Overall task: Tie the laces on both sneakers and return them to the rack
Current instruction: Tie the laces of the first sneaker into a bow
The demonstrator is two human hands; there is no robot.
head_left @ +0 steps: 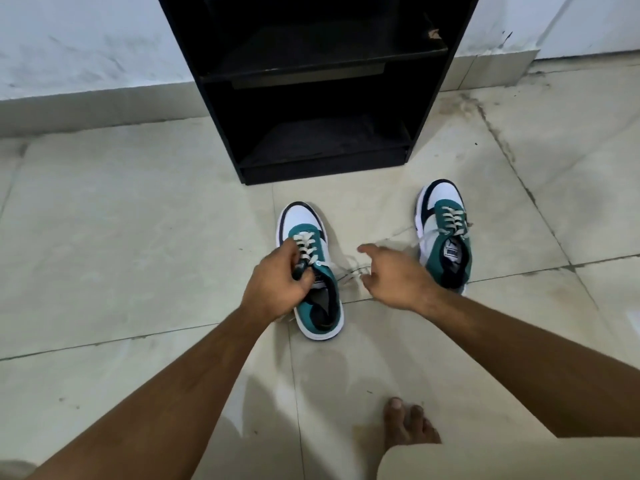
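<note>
The left hand (277, 289) is gripping the near sneaker (313, 271) at its tongue, steadying it — the right hand (391, 275), fingers spread wide, is reaching at three o'clock for the loose lace (349, 271).

home entryway: tiled floor (138, 237), black shoe rack (322, 98), bare foot (410, 427)

Bare pale floor tiles (138, 220) lie open to the left of the near teal-and-white sneaker (313, 271), giving wide passage there. Between it and the far teal-and-white sneaker (445, 233), loose white lace ends (349, 271) trail across the gap. Ahead, the black wooden rack (311, 88) blocks the way; its shelf openings face forward. A bare foot (408, 424) occupies the near floor.
</note>
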